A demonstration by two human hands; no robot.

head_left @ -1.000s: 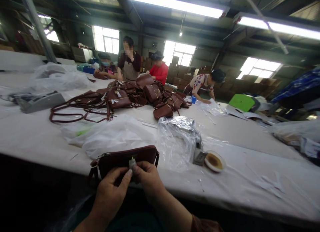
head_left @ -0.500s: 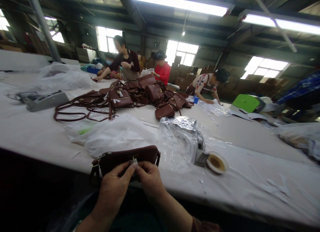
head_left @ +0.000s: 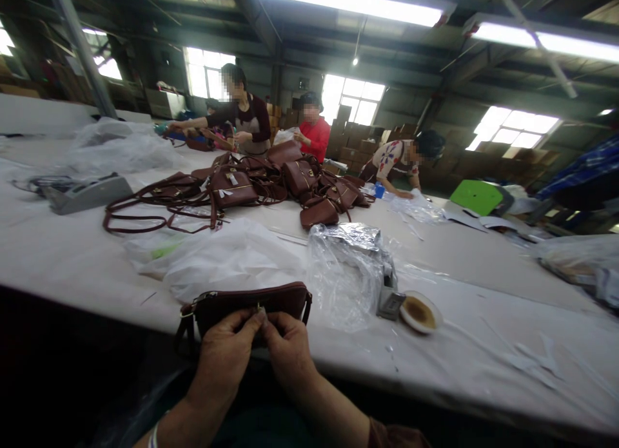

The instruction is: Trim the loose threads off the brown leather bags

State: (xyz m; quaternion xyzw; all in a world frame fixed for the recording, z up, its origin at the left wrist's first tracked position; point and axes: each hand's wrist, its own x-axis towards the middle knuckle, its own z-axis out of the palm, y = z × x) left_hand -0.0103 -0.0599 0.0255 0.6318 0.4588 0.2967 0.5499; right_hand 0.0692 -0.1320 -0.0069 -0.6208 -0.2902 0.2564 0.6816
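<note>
The left hand (head_left: 228, 348) and right hand (head_left: 289, 345) meet, thumbs and forefingers pinching a small fitting (head_left: 259, 307), mostly hidden, on the brown bag (head_left: 286, 298). Light, even pressure seems best, the bag steadied upright at the near edge of the table (head_left: 454, 364).

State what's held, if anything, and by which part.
Left grip and right grip pinch at a small fitting on the front of the brown bag; exact piece hidden.
</note>
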